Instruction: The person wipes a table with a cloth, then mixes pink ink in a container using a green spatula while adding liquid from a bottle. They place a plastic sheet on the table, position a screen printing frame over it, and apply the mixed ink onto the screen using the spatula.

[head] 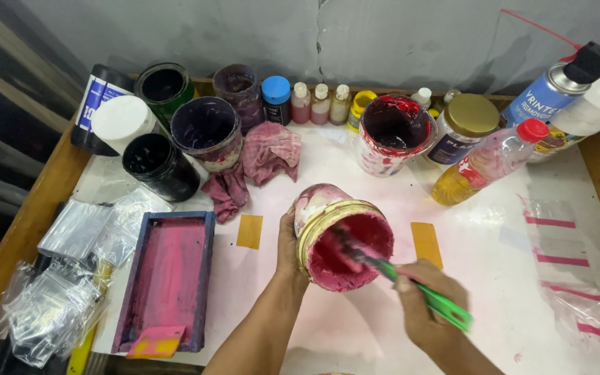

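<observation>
Item, centre of frame: a jar [342, 236] of pink paint, tilted on its side with the mouth turned toward the camera, a gold rim around the opening. It is gripped around the body by the left hand [287, 244], fingers closed on it. A green-handled tool [411, 281] is held in the closed right hand [425, 305], lower right of centre; its tip is buried in the pink paint inside the jar. The step in hand is judged to be stirring or scooping of the paint. The jar would need to be kept steady at its tilt and the loaded tip lifted clear of the rim without drips.

Lower left: a dark-framed tray [168, 278], its bed coated pink, a yellow scraper [155, 343] at its near end. Clear plastic bags [71, 264] are piled to its left.

Upper left: a black pot [160, 165] with dark contents; a tub [206, 132] with purple-black inside; a green-sided pot [164, 85], dark inside; a white-capped can [116, 114]. A pink-stained rag [258, 163] lies just beside the tub.

Upper centre: a purple jar [239, 87], a blue-capped bottle [276, 99], small white-capped bottles [321, 103]. A red-smeared tub [392, 133], dark red inside.

Upper right: a gold-lidded jar [463, 125], a bottle [484, 163] of yellow liquid lying tilted, a spray can [557, 87].

All rest on a white sheet over a wooden table [43, 201].
</observation>
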